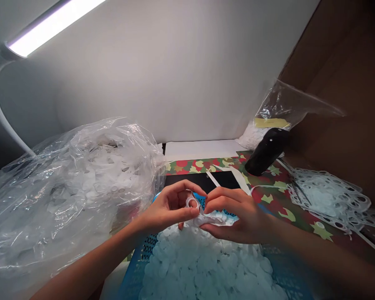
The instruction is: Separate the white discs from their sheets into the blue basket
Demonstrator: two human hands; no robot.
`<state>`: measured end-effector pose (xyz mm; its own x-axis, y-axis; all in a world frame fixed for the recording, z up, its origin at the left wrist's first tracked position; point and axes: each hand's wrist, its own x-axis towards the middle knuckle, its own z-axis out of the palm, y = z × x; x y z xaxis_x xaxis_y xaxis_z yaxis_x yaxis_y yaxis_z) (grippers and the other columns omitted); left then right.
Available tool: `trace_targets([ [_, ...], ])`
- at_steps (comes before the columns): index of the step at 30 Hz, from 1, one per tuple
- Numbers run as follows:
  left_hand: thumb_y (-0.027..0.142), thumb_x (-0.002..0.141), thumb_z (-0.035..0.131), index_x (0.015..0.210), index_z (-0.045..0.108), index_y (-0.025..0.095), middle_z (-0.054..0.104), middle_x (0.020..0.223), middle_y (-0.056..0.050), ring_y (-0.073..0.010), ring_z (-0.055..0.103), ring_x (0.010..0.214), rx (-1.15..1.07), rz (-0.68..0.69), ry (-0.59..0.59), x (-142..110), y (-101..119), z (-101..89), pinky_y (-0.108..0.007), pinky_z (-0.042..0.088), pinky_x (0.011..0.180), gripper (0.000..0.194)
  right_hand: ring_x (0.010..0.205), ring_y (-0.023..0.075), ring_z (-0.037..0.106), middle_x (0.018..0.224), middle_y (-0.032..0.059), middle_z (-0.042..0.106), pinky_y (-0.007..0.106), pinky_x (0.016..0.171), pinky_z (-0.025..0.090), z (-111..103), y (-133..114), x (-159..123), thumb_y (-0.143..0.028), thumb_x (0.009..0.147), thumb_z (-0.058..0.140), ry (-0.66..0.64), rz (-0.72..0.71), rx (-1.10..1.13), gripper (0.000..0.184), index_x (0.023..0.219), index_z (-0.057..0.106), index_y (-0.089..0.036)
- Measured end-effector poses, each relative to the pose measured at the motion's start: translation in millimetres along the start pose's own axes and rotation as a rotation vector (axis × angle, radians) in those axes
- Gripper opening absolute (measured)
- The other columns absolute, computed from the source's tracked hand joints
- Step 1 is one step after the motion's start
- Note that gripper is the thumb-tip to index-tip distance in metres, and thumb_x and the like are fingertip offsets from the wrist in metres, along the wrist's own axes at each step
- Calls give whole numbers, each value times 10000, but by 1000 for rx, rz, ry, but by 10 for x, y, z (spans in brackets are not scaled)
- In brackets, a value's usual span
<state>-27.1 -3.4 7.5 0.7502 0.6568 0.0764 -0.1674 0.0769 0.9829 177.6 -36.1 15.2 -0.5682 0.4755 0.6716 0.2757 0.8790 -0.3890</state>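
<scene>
Both my hands meet over a blue plastic basket (137, 271) filled with several small white round discs (206, 266). My left hand (167, 208) and my right hand (237, 214) are closed in a pinch on one white punched sheet piece (206, 214), which has round holes and discs in it. The fingertips of both hands touch at the sheet's middle. The sheet hangs just above the pile of discs.
A large clear plastic bag (65, 191) of white sheets fills the left. Punched-out white sheet scraps (328, 200) lie at the right, near a black cylinder (265, 152) and a smaller bag (278, 116). A lamp (50, 25) shines above; a brown board stands at the right.
</scene>
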Motion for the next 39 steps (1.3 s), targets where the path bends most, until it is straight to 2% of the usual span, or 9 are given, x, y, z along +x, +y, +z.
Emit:
trace_targets([
  [5, 221, 787, 650, 999, 577, 209, 532, 684, 26, -57, 467, 541, 24, 32, -13, -18, 5, -7, -101, 433, 409, 225, 633, 96, 539, 733, 17, 609, 209, 549, 417, 11, -4, 31, -218, 787, 664, -58, 19, 37, 160, 884, 560, -147],
  [9, 223, 801, 634, 1005, 573, 209, 527, 693, 25, -43, 421, 509, 2, 49, -34, -27, 24, -10, -84, 339, 364, 213, 584, 76, 503, 693, -1, 592, 187, 518, 391, -20, -34, 52, -156, 791, 640, -115, 126, 186, 88, 836, 565, -145],
  [13, 250, 780, 652, 1023, 562, 196, 522, 760, 4, -64, 449, 595, -5, 43, -51, -40, 62, 40, -149, 368, 489, 264, 586, 81, 497, 707, 7, 598, 195, 524, 396, -74, -55, 46, -134, 797, 608, -129, 161, 281, 55, 824, 563, -148],
  [19, 199, 742, 675, 1069, 502, 223, 506, 781, 3, -76, 396, 605, 52, 49, -46, -54, 48, 102, -181, 279, 485, 370, 565, 63, 459, 664, -29, 540, 170, 512, 366, -135, -69, 17, -153, 789, 620, -150, 178, 258, 76, 828, 555, -159],
  [24, 191, 719, 688, 1036, 518, 215, 479, 749, 14, -77, 388, 590, 104, 81, 6, -47, 0, 86, -196, 288, 487, 361, 513, 66, 393, 601, -60, 422, 179, 468, 315, -136, -61, 1, -259, 780, 656, -182, 255, 210, 199, 945, 579, -177],
  [27, 177, 705, 700, 1030, 530, 209, 454, 718, 28, -66, 369, 564, 91, 96, 7, -41, -14, 80, -193, 294, 485, 368, 455, 52, 319, 543, -82, 342, 180, 439, 276, -127, -60, 2, -269, 789, 653, -201, 258, 240, 181, 931, 607, -166],
  [32, 150, 706, 709, 1043, 548, 209, 459, 689, 42, -56, 392, 563, -88, 26, -72, -23, -1, 54, -183, 349, 526, 378, 426, 40, 254, 487, -93, 301, 185, 406, 212, -134, -76, 3, -200, 822, 627, -229, 340, 421, 59, 855, 637, -152],
  [36, 162, 726, 703, 1032, 542, 195, 514, 727, 21, -62, 431, 600, -207, -46, -118, -2, 13, 17, -173, 357, 536, 348, 447, 47, 253, 512, -95, 260, 186, 421, 226, -130, -60, -10, -182, 818, 639, -165, 451, 646, 80, 897, 636, -169],
  [39, 190, 724, 709, 988, 530, 186, 539, 731, 8, -68, 443, 594, -252, -75, -152, 8, 10, 7, -178, 337, 515, 319, 455, 47, 271, 528, -87, 306, 187, 421, 236, -115, -46, -5, -183, 836, 618, -180, 482, 811, 77, 906, 632, -155],
])
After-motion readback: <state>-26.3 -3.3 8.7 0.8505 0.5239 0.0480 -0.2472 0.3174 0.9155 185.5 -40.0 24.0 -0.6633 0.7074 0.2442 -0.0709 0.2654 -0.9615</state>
